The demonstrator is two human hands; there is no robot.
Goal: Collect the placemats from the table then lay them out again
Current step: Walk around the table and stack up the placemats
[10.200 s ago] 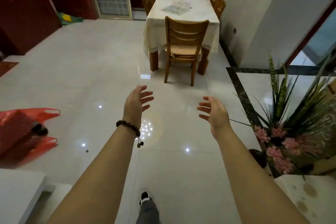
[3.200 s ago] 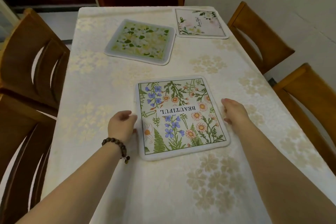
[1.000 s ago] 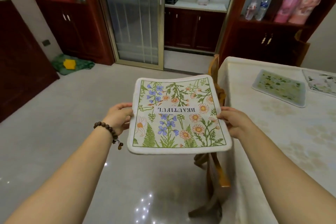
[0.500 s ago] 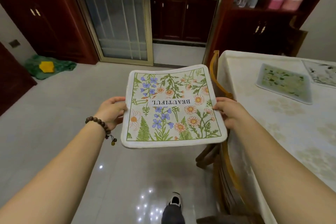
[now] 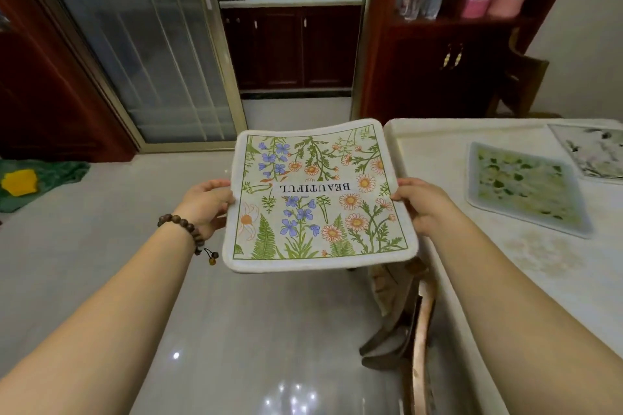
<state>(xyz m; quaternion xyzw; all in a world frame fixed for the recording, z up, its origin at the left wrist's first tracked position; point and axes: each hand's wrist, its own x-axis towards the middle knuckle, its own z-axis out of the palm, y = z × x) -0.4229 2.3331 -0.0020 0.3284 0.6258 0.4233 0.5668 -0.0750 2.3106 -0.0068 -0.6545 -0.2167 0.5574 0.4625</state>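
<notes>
Cream cloth covers the table (image 5: 556, 296), the largest thing here, which runs along the right side of the view. Two placemats lie flat on it: a green leaf-patterned mat (image 5: 521, 187) and, touching or just overlapping its far corner, a pale floral mat (image 5: 593, 150) cut off by the frame edge. Neither has been gathered yet. A wooden chair (image 5: 409, 317) stands tucked against the table's near edge. One mat is off the table: the flowered placemat printed BEAUTIFUL (image 5: 317, 192) is held out level over the floor, left of the table corner. The left hand (image 5: 207, 200) pinches its left edge, and the right hand (image 5: 423, 200) grips its right edge, thumbs on top. By my reading, collecting is about a third done, with two mats to pick up and all the laying out to follow.
</notes>
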